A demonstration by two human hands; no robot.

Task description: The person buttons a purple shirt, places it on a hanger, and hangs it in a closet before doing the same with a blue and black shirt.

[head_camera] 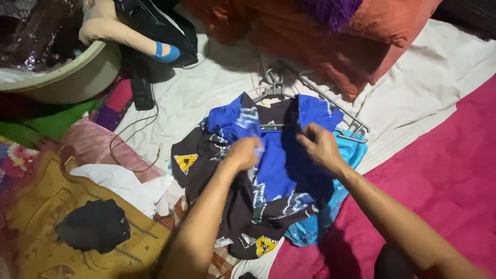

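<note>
Two bare hands are seen working on a blue and dark brown patterned shirt (279,175), which is spread over a white sheet (434,88) near the middle of the view, its collar pointing away from the person. The left hand (243,153) is closed on a fold of the blue cloth at the shirt's left front, the fabric being bunched up between fingers and thumb. The right hand (321,147) is pinched narrowly on the placket edge just below the collar, beside the other hand but apart from it. A grey metal hanger (274,90) is seated in the shirt's neck, its hook lying on the sheet above the collar. More hangers (351,124) are stacked under the shirt's right shoulder, and a turquoise garment (351,155) is spread beneath the shirt on that side. A magenta blanket (444,175) is laid to the right, an orange pillow (372,46) beyond the hangers. To the left, a pale plastic basin (72,77), a black remote (140,93) with a thin cable (129,144), and a mustard cloth (46,206) bearing a black rag (93,225) can be made out.
</note>
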